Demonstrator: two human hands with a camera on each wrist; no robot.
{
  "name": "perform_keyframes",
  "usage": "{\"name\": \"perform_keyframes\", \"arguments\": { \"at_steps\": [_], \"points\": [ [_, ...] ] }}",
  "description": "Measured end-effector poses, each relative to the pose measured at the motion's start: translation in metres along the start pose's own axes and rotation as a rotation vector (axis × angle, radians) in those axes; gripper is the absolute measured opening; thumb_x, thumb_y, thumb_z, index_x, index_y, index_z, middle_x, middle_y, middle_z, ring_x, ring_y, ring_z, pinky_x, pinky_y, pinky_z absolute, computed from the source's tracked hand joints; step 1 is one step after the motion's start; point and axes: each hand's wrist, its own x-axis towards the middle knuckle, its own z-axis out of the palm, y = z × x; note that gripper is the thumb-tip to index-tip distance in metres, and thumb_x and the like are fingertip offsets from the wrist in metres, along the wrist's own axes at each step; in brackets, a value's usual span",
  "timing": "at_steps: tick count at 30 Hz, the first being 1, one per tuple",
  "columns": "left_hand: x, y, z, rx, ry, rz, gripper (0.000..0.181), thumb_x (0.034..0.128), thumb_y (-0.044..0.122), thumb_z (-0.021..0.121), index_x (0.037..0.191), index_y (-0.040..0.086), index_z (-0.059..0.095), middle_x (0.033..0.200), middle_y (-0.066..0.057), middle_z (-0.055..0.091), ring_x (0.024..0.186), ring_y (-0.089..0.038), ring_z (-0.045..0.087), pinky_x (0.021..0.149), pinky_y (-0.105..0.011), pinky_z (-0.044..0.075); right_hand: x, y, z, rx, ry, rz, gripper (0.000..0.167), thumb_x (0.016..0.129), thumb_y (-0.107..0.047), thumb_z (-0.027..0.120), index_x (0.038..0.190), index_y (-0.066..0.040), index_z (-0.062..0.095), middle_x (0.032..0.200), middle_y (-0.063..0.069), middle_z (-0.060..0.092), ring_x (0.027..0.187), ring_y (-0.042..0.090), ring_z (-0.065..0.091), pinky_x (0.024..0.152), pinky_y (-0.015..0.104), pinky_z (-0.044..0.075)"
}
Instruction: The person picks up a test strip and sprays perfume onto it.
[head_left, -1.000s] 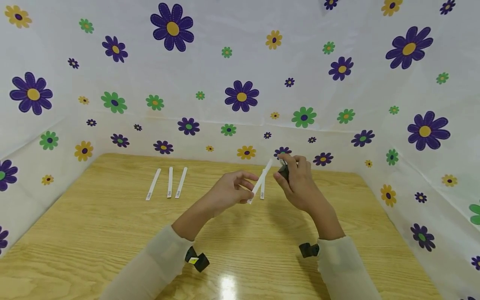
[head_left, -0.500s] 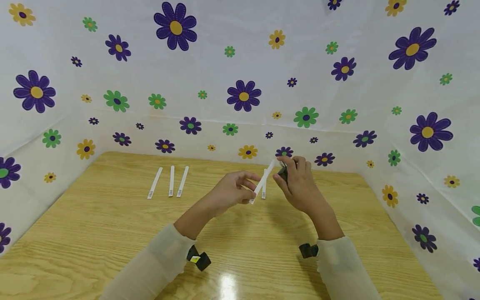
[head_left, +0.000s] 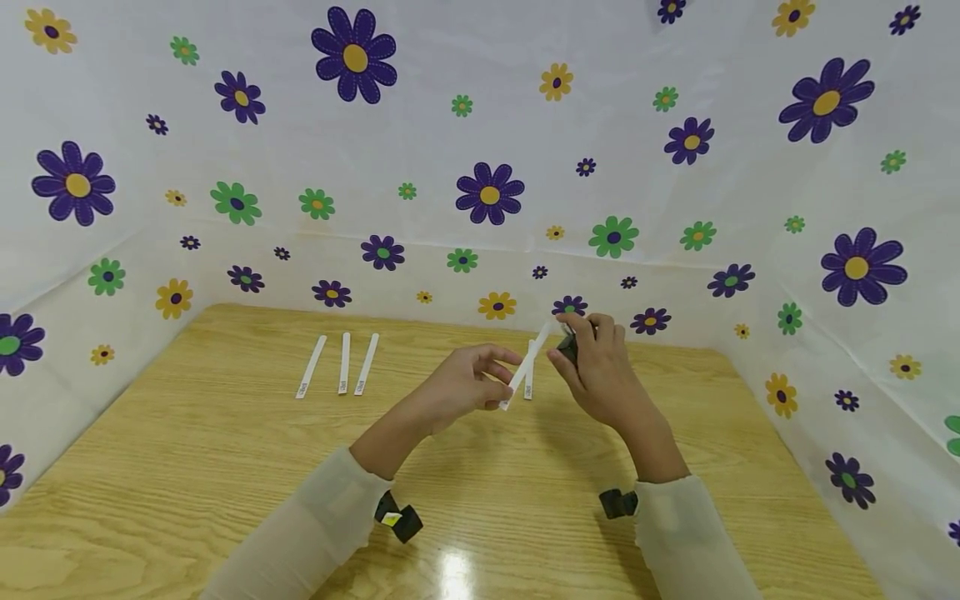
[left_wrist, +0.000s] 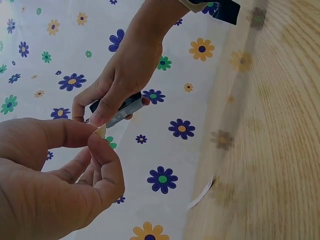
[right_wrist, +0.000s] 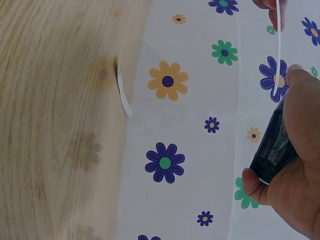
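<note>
My left hand (head_left: pixel 463 385) pinches the lower end of a white strip (head_left: pixel 528 363) between thumb and fingers, tilted up to the right. In the left wrist view only a small pale end of the strip (left_wrist: pixel 101 131) shows at the fingertips. My right hand (head_left: pixel 600 367) grips a dark object (head_left: pixel 567 347) beside the strip's upper end; the right wrist view shows that dark object (right_wrist: pixel 273 150) as black and glossy, close to the strip's tip. A second white strip (head_left: pixel 529 383) lies on the table behind the held one.
Three white strips (head_left: pixel 311 367) (head_left: pixel 344 363) (head_left: pixel 367 364) lie on the wooden table (head_left: pixel 225 450) at the left. A white flowered cloth (head_left: pixel 420 133) stands round the table's back and sides. Each wrist carries a small black device.
The head view has shifted slightly. Both hands keep nearly the same place, with the strip's upper end still beside the dark object.
</note>
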Motion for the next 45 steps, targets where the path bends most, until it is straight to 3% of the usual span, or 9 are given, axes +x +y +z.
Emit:
{"name": "perform_keyframes", "arguments": {
  "at_steps": [6,14,28,45],
  "points": [
    [-0.0011,0.0015,0.0,-0.008,-0.008,0.0,0.039,0.0959,-0.001,0.067,0.133,0.01,0.062,0.113,-0.012,0.059,0.091,-0.022,0.062,0.094,-0.05,0.054,-0.0008,0.0002,-0.0013,0.003,-0.004,-0.004,0.054,0.105,-0.028,0.06,0.148,-0.015,0.032,0.128,0.031,0.036,0.106,0.045,0.038,0.082,0.056,0.044],
    [-0.0001,0.0023,0.0004,-0.007,-0.018,0.005,0.039,0.0964,0.0,0.067,0.134,0.009,0.061,0.113,-0.012,0.061,0.091,-0.022,0.065,0.086,-0.04,0.057,-0.0013,0.0009,-0.0014,0.004,-0.018,0.002,0.053,0.105,-0.029,0.059,0.148,-0.015,0.032,0.128,0.03,0.036,0.106,0.043,0.037,0.081,0.054,0.043],
    [0.0001,0.0051,0.0019,-0.009,-0.01,-0.017,0.038,0.0966,0.0,0.066,0.133,0.011,0.063,0.113,-0.012,0.061,0.093,-0.022,0.065,0.093,-0.05,0.054,0.0001,0.0022,-0.0021,0.001,-0.018,-0.014,0.052,0.105,-0.027,0.06,0.146,-0.011,0.032,0.127,0.03,0.036,0.107,0.045,0.038,0.084,0.056,0.042],
    [0.0014,-0.0019,-0.0019,0.0,0.004,-0.026,0.038,0.0965,0.0,0.067,0.133,0.012,0.062,0.113,-0.012,0.06,0.092,-0.022,0.065,0.091,-0.046,0.056,-0.001,0.001,-0.005,0.026,-0.011,0.001,0.052,0.106,-0.03,0.058,0.148,-0.015,0.032,0.129,0.03,0.035,0.109,0.045,0.038,0.084,0.056,0.043]
  ]
}}
